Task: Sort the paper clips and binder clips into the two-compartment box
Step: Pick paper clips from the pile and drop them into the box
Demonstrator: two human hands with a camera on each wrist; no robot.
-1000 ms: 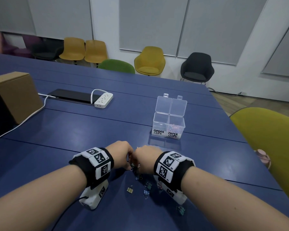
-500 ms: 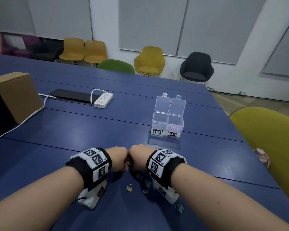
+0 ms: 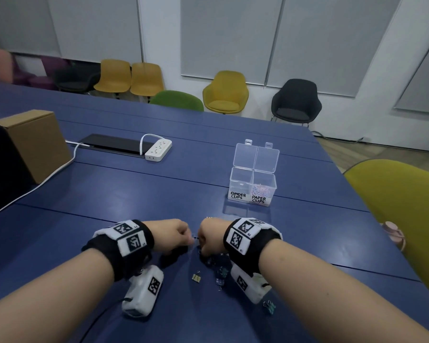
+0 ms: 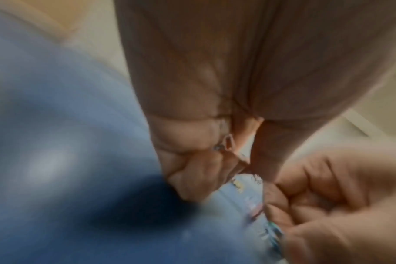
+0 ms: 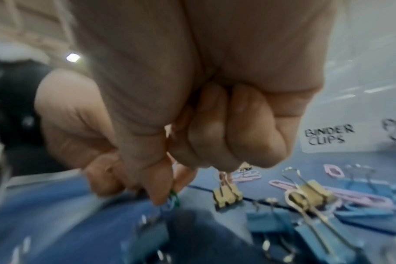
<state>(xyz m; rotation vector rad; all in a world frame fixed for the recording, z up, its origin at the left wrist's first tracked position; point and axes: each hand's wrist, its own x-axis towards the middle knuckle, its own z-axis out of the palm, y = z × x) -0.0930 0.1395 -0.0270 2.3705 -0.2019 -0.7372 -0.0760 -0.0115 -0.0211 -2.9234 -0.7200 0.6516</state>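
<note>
On the blue counter [image 3: 124, 194], near its front edge, the left hand [image 3: 172, 235] and the right hand [image 3: 209, 237] meet knuckle to knuckle just above a loose scatter of clips. Both hands are curled. The right wrist view shows the right hand's fingers [image 5: 217, 128] clenched toward the palm, with thumb and forefinger pinching a small green paper clip [image 5: 173, 197] at their tips; the left hand's fingertips meet at the same spot, and whether they also grasp this clip cannot be told. The left wrist view is blurred: a thin metal object [image 4: 226, 144] shows between the curled left fingers [image 4: 192, 160], but its kind cannot be told. Beneath and just right of the hands lie binder clips: gold ones [image 5: 227, 193], blue ones [image 5: 323, 232], and, in the head view, a gold clip [image 3: 196, 278] and a teal one [image 3: 269, 305] nearer the person. Pink paper clips [image 5: 283, 184] and blue paper clips lie among them. Well beyond the hands stands the two-compartment box [image 3: 252, 186], clear plastic, both lids raised; its left compartment is labelled BINDER CLIPS, its right PAPER CLIPS, the right one holding pale paper clips [image 3: 263, 188]. Farther left on the counter rest a white power strip [image 3: 158, 150] and a cardboard box [image 3: 35, 142].
</note>
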